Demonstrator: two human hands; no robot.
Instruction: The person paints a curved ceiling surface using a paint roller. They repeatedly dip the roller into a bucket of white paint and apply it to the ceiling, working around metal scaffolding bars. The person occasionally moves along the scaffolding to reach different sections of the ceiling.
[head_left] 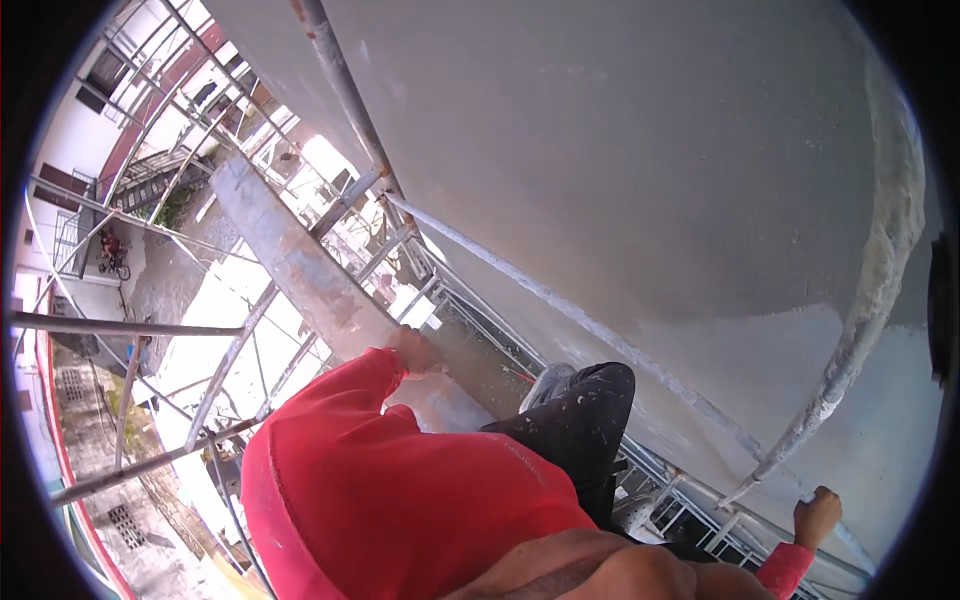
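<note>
My left hand (pixel 415 352), at the end of a red sleeve, is closed at the edge of a long, paint-smeared scaffold plank (pixel 290 255). Its fingers show only in part. Out at the lower right, my right hand (pixel 818 514) is wrapped round a thin, plaster-crusted scaffold pipe (pixel 600 328) that slants down along the wall. One bent knee in dark, spattered trousers (pixel 590 410) and a grey shoe (pixel 548 384) are between my hands, close to the wall.
A grey plastered wall (pixel 680 180) fills the right side, with a thick, crusted pole (pixel 850 350) before it. A rusty upright (pixel 345 90) stands ahead. Crossing scaffold pipes (pixel 130 325) are on the left, with a courtyard (pixel 185 280) and a parked motorcycle (pixel 113 255) far below.
</note>
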